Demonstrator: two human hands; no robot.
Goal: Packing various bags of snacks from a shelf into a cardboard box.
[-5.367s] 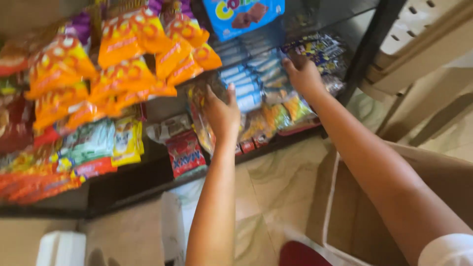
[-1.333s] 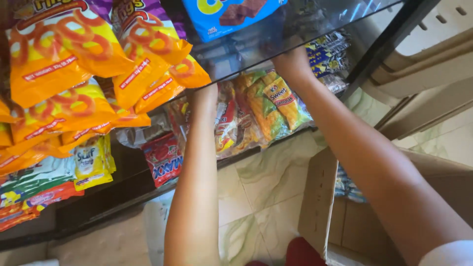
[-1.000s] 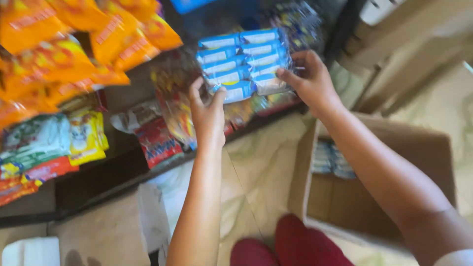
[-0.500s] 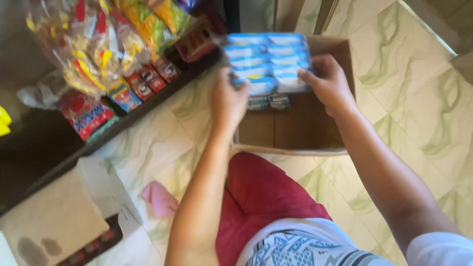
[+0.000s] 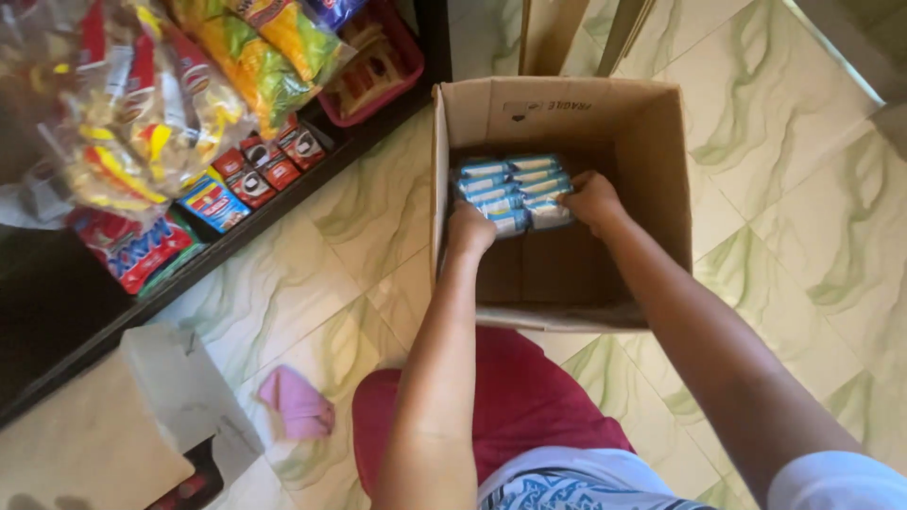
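Where green-veined tile floor [image 5: 775, 189] spreads, cardboard box [image 5: 661, 142] sits.

Both bare arms stretched forward and down, elbows nearly straight, converging toward each other. Left hand [image 5: 470, 229] turned inward, fingers curled and closed in a grip. Right hand [image 5: 592, 199] opposite it, knuckles up, fingers [image 5: 573, 185] likewise clamped, wrist slightly bent.

One open cardboard box [image 5: 567, 113] sits on the floor. Inside it, two hands, left hand [image 5: 470, 229] and right hand [image 5: 592, 198], grip one bundle of blue-and-white snack packets [image 5: 515, 192], about ten visible. Left of the box, three small red packs [image 5: 272, 161] and one pink cloth [image 5: 298, 406].
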